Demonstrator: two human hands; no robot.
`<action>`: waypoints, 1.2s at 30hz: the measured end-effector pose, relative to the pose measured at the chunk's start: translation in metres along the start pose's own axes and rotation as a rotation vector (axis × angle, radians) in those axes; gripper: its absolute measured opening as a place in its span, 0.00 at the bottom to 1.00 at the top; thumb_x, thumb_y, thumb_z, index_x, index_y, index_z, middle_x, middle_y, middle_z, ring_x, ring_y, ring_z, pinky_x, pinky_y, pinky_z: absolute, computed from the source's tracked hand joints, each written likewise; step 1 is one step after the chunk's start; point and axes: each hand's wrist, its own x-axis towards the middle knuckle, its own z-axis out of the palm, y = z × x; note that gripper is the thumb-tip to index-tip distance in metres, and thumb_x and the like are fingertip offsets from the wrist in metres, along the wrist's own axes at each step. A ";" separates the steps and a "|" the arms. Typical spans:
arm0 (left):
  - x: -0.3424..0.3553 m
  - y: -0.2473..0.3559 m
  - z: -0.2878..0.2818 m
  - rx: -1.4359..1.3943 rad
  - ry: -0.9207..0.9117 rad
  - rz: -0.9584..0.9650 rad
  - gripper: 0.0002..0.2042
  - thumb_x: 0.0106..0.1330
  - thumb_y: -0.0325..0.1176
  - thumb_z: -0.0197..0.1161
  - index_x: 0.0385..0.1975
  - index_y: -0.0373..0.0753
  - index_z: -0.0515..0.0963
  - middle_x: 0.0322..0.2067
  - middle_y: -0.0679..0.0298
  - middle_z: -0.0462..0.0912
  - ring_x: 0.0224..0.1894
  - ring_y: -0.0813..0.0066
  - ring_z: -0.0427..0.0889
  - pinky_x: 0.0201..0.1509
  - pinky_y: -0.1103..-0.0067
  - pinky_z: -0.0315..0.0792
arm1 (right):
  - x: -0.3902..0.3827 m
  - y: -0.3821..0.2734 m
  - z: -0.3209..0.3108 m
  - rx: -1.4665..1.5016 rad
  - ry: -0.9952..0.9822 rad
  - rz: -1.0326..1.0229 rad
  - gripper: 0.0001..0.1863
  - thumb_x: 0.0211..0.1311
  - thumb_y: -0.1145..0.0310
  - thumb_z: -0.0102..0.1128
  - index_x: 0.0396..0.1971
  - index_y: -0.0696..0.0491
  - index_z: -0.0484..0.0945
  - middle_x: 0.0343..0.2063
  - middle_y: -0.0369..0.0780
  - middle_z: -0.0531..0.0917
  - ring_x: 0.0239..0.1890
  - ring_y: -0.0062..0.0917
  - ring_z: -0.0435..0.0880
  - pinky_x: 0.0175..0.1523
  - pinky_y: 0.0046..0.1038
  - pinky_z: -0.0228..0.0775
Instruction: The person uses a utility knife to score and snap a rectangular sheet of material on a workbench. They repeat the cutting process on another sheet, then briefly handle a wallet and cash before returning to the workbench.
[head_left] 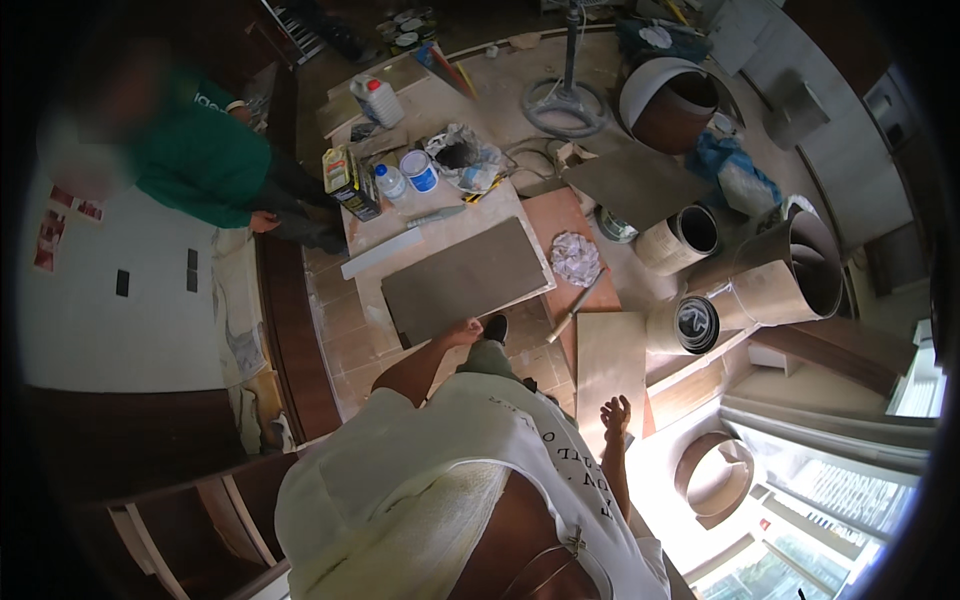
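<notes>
My left hand [465, 331] is at the near edge of a dark grey rectangular board [462, 275] on a pale worktable [380, 245]; its fingers are curled, and whether it grips or only touches anything is unclear. My right hand [615, 413] hangs empty with fingers loosely spread beside a light brown sheet [610, 365]. On the worktable also lie a pale strip [380, 253], a trowel [435, 216], a black tin [355, 190], a water bottle [390, 182], a white tub [420, 171] and a bucket [458, 152]. A long-handled tool [567, 320] lies at the right.
A person in a green top [205, 155] stands at the left. Rolled sheets [760, 295], a cylindrical drum [660, 255], a blue bag [740, 170], crumpled paper [575, 260] and a stand with ring base [535, 120] occupy the right and back. Wooden shelving [200, 530] is at lower left.
</notes>
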 end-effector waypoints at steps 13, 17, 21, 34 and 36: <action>0.177 0.031 -0.152 -0.111 0.207 -0.010 0.13 0.69 0.36 0.53 0.40 0.32 0.78 0.43 0.52 0.83 0.45 0.56 0.83 0.49 0.68 0.75 | -0.067 0.028 0.126 -0.113 0.245 0.154 0.31 0.65 0.57 0.63 0.63 0.51 0.63 0.37 0.44 0.79 0.32 0.26 0.80 0.31 0.26 0.71; 0.255 0.016 -0.172 0.120 0.504 0.056 0.18 0.63 0.32 0.60 0.49 0.29 0.73 0.45 0.44 0.78 0.50 0.49 0.78 0.56 0.65 0.72 | -0.081 -0.022 0.151 -0.255 0.300 0.098 0.31 0.66 0.60 0.61 0.65 0.53 0.62 0.36 0.43 0.80 0.31 0.24 0.80 0.31 0.23 0.70; 0.308 0.024 -0.160 0.126 0.780 0.187 0.25 0.57 0.26 0.64 0.55 0.27 0.68 0.52 0.41 0.72 0.55 0.45 0.73 0.60 0.62 0.68 | -0.100 -0.057 0.175 -0.310 0.381 0.127 0.28 0.67 0.63 0.58 0.63 0.56 0.64 0.35 0.43 0.81 0.31 0.22 0.81 0.32 0.22 0.71; 0.348 0.079 -0.173 0.279 0.590 -0.091 0.32 0.53 0.32 0.70 0.59 0.32 0.66 0.47 0.52 0.77 0.50 0.56 0.77 0.55 0.63 0.70 | -0.141 -0.009 0.197 -0.194 0.432 0.400 0.24 0.68 0.66 0.58 0.61 0.51 0.64 0.33 0.42 0.79 0.27 0.24 0.81 0.27 0.22 0.72; 0.339 0.061 -0.173 0.196 0.626 0.064 0.32 0.54 0.33 0.70 0.58 0.29 0.65 0.35 0.52 0.80 0.38 0.58 0.81 0.44 0.65 0.74 | -0.134 -0.009 0.193 -0.167 0.399 0.386 0.24 0.68 0.66 0.58 0.61 0.51 0.64 0.34 0.43 0.79 0.28 0.24 0.81 0.27 0.22 0.72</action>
